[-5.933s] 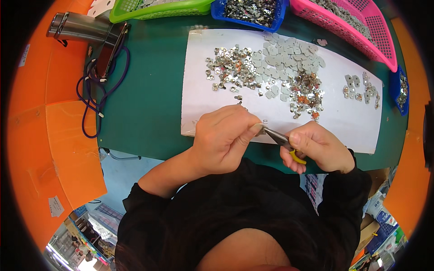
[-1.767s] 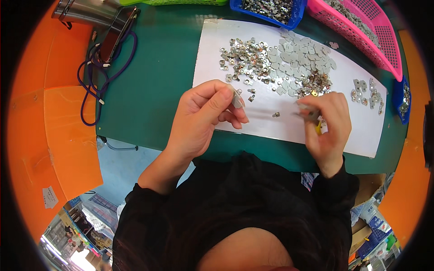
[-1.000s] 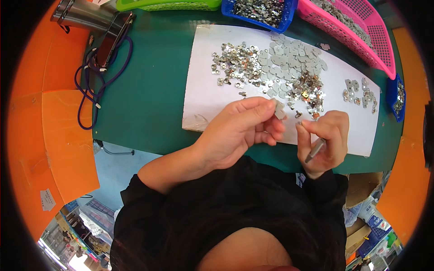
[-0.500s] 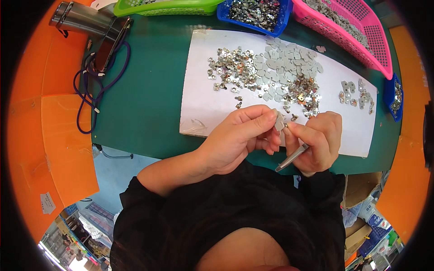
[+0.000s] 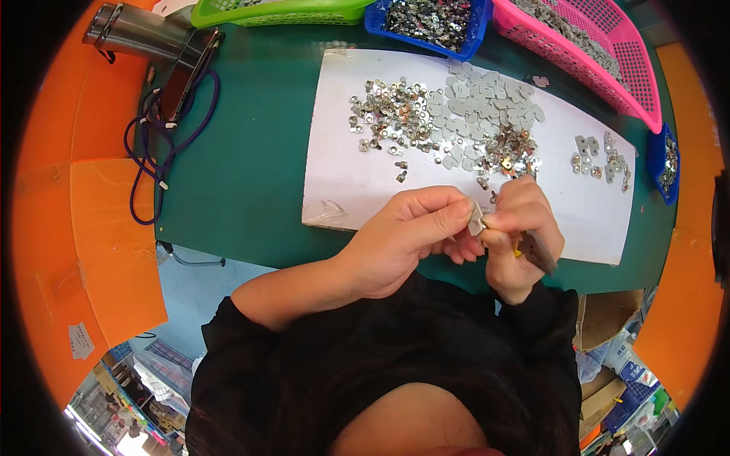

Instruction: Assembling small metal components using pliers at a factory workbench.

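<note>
My left hand point(image 5: 411, 235) pinches a small light-grey flat piece point(image 5: 476, 223) between thumb and forefinger, its other fingers curled below. The thumb and forefinger of my right hand point(image 5: 525, 232) close at the right edge of that piece, on a tiny part mostly hidden by the fingertips. A slim silver tool point(image 5: 541, 257), blurred, is tucked in my right hand, with a bit of yellow beside it. Just beyond the hands, on a white board point(image 5: 334, 167), lie small metal fittings point(image 5: 395, 114), a heap of grey flat pieces point(image 5: 483, 99) and shiny metal parts point(image 5: 513, 152).
Several assembled-looking pieces point(image 5: 601, 159) lie at the board's right. Along the back of the green table point(image 5: 251, 152) stand a green basket point(image 5: 289, 15), a blue bin point(image 5: 430, 45) and a pink basket point(image 5: 578, 61). A small blue tray point(image 5: 664, 163) sits right; a steel flask point(image 5: 141, 30) and purple cord point(image 5: 217, 91) left.
My right hand has turned, and the silver tool has swung from pointing down-left to lying at the hand's right side. The grey piece has tilted and shifted slightly right.
</note>
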Demonstrator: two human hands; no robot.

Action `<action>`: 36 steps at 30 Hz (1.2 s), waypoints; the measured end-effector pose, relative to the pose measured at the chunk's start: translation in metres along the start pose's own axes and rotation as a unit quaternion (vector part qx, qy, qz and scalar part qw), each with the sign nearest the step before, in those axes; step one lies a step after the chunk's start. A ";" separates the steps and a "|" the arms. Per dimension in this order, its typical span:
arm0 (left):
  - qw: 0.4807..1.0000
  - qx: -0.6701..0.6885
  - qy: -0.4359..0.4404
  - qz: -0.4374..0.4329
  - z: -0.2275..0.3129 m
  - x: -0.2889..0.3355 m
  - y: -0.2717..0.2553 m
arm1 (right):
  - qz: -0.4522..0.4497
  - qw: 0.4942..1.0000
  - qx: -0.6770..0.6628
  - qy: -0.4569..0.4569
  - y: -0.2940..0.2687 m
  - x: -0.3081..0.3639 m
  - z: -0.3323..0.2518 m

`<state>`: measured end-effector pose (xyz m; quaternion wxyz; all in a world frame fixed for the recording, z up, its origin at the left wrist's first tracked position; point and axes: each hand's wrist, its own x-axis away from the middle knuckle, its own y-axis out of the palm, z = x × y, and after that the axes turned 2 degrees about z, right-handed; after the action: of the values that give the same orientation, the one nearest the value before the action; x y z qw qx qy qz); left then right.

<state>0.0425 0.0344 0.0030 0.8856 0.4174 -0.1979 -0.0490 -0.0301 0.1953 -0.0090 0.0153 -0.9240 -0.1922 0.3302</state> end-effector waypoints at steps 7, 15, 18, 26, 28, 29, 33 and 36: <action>0.971 -0.164 0.133 0.112 -0.004 0.000 -0.005 | -0.003 0.994 0.000 0.112 0.007 0.002 -0.005; 0.930 -0.248 0.246 0.114 0.001 0.003 -0.007 | -0.064 0.982 -0.053 0.168 -0.004 -0.008 -0.019; 0.935 -0.202 0.274 0.103 0.002 0.003 -0.012 | -0.107 0.960 0.257 0.007 -0.017 -0.020 -0.020; 0.872 -0.260 0.396 0.124 -0.003 0.002 -0.011 | -0.123 0.921 0.368 -0.019 -0.009 -0.022 -0.032; 0.873 -0.252 0.400 0.122 -0.003 0.003 -0.011 | -0.120 0.915 0.384 -0.037 -0.009 -0.025 -0.032; 0.873 -0.252 0.400 0.122 -0.002 0.003 -0.012 | -0.120 0.915 0.384 -0.037 -0.008 -0.025 -0.032; 0.860 -0.284 0.405 0.125 -0.002 0.004 -0.016 | -0.125 0.911 0.392 -0.040 -0.008 -0.025 -0.031; 0.847 -0.315 0.411 0.126 -0.002 0.002 -0.016 | -0.127 0.907 0.399 -0.043 -0.009 -0.025 -0.032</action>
<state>0.0465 0.0244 -0.0096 0.9684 0.0699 0.1587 0.1794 -0.0316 0.1972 0.0326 0.4161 -0.7932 -0.1611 0.4144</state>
